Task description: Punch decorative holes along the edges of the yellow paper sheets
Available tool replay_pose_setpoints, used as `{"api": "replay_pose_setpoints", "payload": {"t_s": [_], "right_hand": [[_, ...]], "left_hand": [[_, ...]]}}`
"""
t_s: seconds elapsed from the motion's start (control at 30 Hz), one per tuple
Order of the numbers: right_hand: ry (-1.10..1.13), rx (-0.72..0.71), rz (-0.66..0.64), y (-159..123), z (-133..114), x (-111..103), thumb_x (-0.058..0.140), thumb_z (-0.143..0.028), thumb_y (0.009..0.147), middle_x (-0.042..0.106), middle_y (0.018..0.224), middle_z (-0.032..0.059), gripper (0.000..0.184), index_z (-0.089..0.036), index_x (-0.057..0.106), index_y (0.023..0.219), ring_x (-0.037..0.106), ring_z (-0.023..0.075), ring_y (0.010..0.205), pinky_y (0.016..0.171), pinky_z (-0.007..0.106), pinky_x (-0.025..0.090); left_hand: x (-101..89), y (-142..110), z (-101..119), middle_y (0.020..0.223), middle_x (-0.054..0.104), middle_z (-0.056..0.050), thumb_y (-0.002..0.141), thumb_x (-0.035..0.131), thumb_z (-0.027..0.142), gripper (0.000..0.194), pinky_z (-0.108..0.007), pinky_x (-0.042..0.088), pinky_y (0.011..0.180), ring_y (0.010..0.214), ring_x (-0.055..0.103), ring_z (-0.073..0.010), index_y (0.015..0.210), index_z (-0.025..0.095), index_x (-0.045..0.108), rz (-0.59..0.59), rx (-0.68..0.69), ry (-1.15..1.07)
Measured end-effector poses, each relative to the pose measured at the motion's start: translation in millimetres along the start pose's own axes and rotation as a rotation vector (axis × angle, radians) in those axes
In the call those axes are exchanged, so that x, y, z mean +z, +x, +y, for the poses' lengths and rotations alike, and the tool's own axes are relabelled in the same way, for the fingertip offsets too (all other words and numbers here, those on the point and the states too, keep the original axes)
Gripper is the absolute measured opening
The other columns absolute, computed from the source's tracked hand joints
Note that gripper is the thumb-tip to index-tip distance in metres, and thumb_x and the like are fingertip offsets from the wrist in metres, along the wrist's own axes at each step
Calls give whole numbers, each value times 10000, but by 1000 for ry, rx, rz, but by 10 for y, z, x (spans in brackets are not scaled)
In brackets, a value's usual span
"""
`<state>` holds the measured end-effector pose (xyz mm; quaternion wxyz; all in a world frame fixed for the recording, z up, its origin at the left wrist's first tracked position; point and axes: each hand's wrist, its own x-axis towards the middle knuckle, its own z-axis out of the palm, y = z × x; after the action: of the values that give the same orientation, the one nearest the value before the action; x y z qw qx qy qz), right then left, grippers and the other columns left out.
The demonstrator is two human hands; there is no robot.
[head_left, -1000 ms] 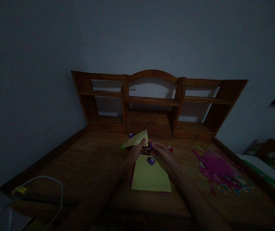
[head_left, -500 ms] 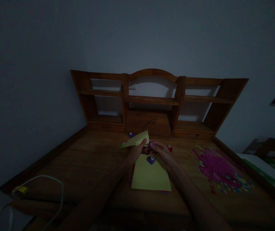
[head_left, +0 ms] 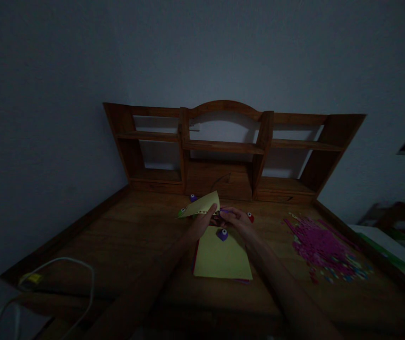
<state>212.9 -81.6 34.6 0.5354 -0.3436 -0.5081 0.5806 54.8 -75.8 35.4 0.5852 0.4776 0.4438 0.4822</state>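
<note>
My left hand (head_left: 204, 224) is closed on a yellow sheet of paper (head_left: 200, 204), tilted up, with a row of small cut-outs along its lower edge. At the sheet's right end, my right hand (head_left: 237, 219) grips a small purple paper punch (head_left: 225, 211), largely covered by the fingers. Below the hands lies a stack of coloured paper (head_left: 222, 259), yellow on top, with another purple punch (head_left: 223, 235) with a round white spot resting on it. Around the hands sit a purple punch (head_left: 193, 198), a green punch (head_left: 181, 213) partly behind the sheet, and a red punch (head_left: 250, 217).
On the right of the wooden desk (head_left: 117, 236) spreads a pile of magenta paper strips (head_left: 321, 243) with small coloured bits (head_left: 347, 271). A wooden shelf unit (head_left: 223, 147) stands along the back. A white cable (head_left: 91, 283) loops over the front left edge.
The fingers of my right hand have shifted slightly around the purple punch at the sheet's edge. My left hand and the sheet stay almost in place.
</note>
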Motion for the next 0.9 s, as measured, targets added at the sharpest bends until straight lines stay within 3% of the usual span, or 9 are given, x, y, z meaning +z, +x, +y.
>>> {"api": "replay_pose_setpoints", "payload": {"t_s": [0.13,0.33,0.6,0.73,0.9], "right_hand": [[36,36,-52,-4,13,-20,821,-447,696,724,832,28,340,-217,741,933,617,121,615,587,257,479],[99,99,-84,-28,39,-45,779,-444,758,741,864,42,288,-202,737,908,636,127,672,625,243,487],[86,117,-95,-3,36,-73,816,-450,708,722,800,23,317,-209,735,899,634,126,661,622,243,485],[68,73,-123,-9,10,-75,799,-399,740,717,859,15,315,-238,722,999,626,122,673,633,246,486],[44,53,-125,-16,13,-79,839,-364,685,712,838,11,309,-232,733,944,626,128,672,631,254,487]], "left_hand": [[15,-13,7,679,720,-84,808,591,647,507,-353,506,777,768,685,-270,862,165,736,9,115,114],[44,-17,10,688,726,-67,834,592,601,473,-328,509,752,750,683,-247,968,175,749,-46,179,62],[48,1,-4,739,741,-71,816,597,632,528,-311,519,715,731,687,-232,1024,166,738,-102,132,17],[31,44,-54,677,721,-80,791,595,676,576,-330,526,713,709,689,-244,981,152,739,-60,88,40],[4,37,-64,645,708,-78,798,594,662,546,-340,519,748,686,679,-248,917,151,744,-48,117,83]]}}
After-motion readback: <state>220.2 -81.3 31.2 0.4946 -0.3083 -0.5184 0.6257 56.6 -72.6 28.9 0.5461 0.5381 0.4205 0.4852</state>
